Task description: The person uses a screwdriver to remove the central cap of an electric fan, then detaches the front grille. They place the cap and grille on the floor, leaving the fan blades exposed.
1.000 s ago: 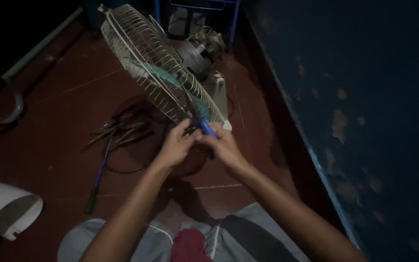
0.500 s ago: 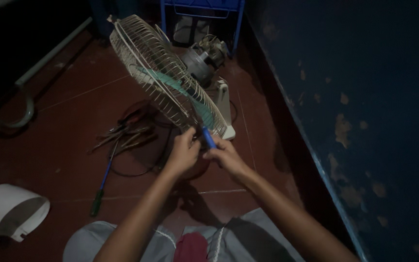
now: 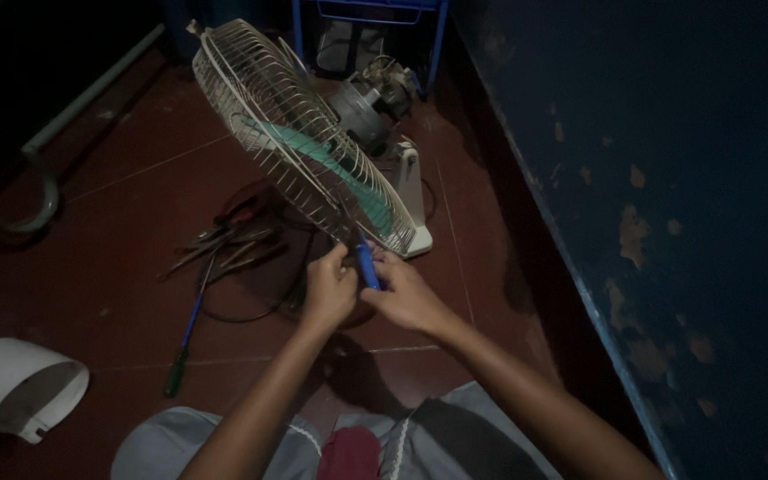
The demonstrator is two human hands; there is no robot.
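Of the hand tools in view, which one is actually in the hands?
The blue-handled tool, gripped between the left hand and right hand at the fan grille. The other tools lie untouched on the floor.

Dim overhead light, deep shadows at left edge and corners, soft grainy detail, no glare
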